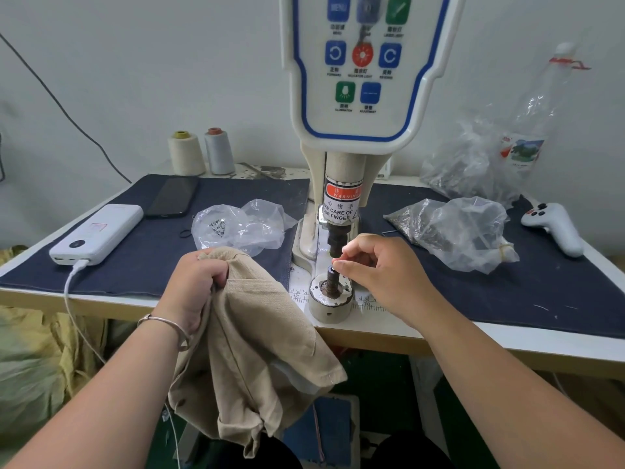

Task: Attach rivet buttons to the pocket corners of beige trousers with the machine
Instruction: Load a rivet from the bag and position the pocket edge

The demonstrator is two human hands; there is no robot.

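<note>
The beige trousers point(257, 336) hang bunched over the table's front edge, left of the rivet machine point(358, 96). My left hand point(196, 286) grips the fabric near its top fold. My right hand point(378, 269) reaches to the machine's lower die post point(330, 282), fingertips pinched at the post's top just under the black upper punch point(336, 240). A small part seems to sit between those fingertips, too small to identify. The round metal base point(329, 304) stands at the table's edge.
Clear plastic bags of small metal parts lie left point(240, 225) and right point(453, 228) of the machine. A white power bank point(98, 233) with cable, a phone point(174, 196), two thread cones point(199, 152), a plastic bottle point(537, 123) and a white controller point(554, 225) sit on the dark cloth.
</note>
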